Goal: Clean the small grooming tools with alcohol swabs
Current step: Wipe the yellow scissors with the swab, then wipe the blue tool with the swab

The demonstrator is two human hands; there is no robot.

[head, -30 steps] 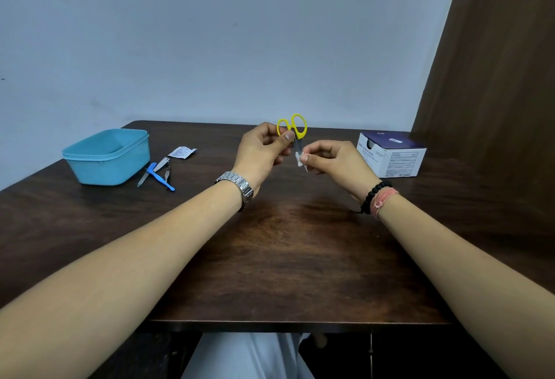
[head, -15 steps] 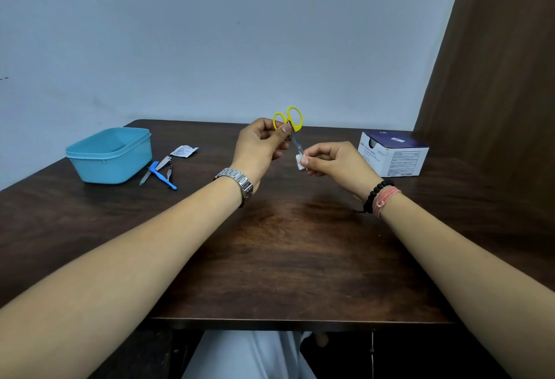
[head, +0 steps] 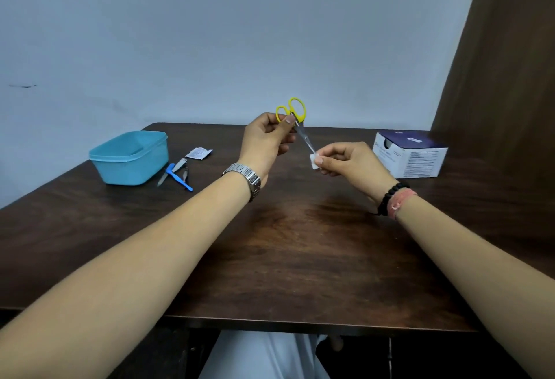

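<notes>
My left hand (head: 265, 141) grips small scissors (head: 295, 118) by their yellow handles, held above the table with the thin blades slanting down to the right. My right hand (head: 345, 161) pinches a small white alcohol swab (head: 314, 161) around the blade tip. On the table at the left lie a blue-handled tool (head: 179, 179), a metal nail file (head: 172, 171) and a small metal clipper (head: 186, 173), with a torn swab packet (head: 198, 153) just behind them.
A light blue plastic tub (head: 132, 158) stands at the table's left, beside the loose tools. A white and dark blue box (head: 410, 155) sits at the right rear. The dark wooden table (head: 285, 258) meets a pale wall; brown panelling rises at right.
My left hand has lifted the scissors higher and tilted them. My right hand has slid the swab down the blades to the tip, away from the handles.
</notes>
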